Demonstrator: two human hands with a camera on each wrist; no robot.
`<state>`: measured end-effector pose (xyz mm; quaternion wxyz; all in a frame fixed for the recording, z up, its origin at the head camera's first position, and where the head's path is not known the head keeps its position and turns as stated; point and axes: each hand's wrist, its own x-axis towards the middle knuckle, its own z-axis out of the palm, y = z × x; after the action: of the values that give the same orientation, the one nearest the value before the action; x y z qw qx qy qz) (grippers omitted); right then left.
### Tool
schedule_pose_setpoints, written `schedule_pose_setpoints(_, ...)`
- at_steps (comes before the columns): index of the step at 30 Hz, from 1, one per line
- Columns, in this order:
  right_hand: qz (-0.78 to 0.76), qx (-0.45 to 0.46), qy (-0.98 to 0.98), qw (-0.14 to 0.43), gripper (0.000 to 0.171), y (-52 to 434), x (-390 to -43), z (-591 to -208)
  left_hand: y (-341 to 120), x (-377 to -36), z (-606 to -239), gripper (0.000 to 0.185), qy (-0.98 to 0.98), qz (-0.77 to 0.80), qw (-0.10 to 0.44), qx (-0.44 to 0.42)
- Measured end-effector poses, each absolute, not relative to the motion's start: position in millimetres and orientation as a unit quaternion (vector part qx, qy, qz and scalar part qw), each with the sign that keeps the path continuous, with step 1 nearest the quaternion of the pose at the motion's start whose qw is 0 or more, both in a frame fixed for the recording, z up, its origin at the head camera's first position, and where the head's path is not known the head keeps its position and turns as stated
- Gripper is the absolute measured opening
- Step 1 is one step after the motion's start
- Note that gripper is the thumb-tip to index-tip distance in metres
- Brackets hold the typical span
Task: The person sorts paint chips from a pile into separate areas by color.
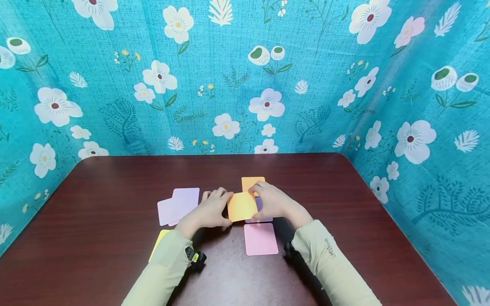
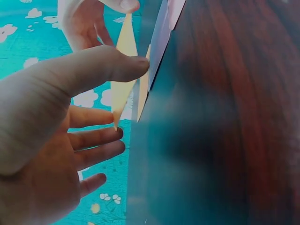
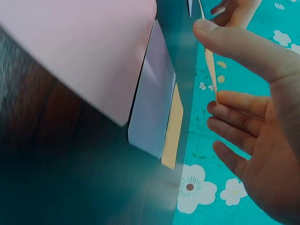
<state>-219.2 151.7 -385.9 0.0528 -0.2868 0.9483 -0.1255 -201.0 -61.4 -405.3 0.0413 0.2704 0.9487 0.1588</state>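
A light orange square card (image 1: pixel 242 207) is held up over the table between both hands. My left hand (image 1: pixel 209 211) grips its left edge with thumb and fingers, and my right hand (image 1: pixel 277 202) holds the right edge the same way. Behind and below it lie a second orange card (image 1: pixel 250 182) and a purple card (image 1: pixel 268 213), both partly hidden. Nearer me, a pink card (image 1: pixel 261 239) rests flat in line with these two. In the left wrist view the raised card (image 2: pixel 125 47) appears nearly edge-on.
Left of my left hand, two lavender cards (image 1: pixel 187 196) overlap, with a pink sliver (image 1: pixel 173 223) beneath. My left sleeve (image 1: pixel 165 255) partly covers a yellow card (image 1: pixel 158 243). The dark wooden table (image 1: pixel 115 204) ends at a blue floral curtain (image 1: pixel 237 85).
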Motion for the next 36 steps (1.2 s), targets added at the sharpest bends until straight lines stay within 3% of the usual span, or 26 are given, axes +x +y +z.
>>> schedule_pose_setpoints(18, -0.114, -0.239, 0.964, 0.023, 0.064, 170.7, -245.5, -397.7, -38.2, -237.5, -410.9, 0.063, 0.956, 0.142, 0.025, 0.254)
schedule_pose_setpoints(36, -0.136, -0.208, 0.968, 0.037, 0.065, 181.7, -268.1, -414.9, -22.1, -259.1, -424.8, 0.052, 0.955, 0.205, 0.034, 0.212)
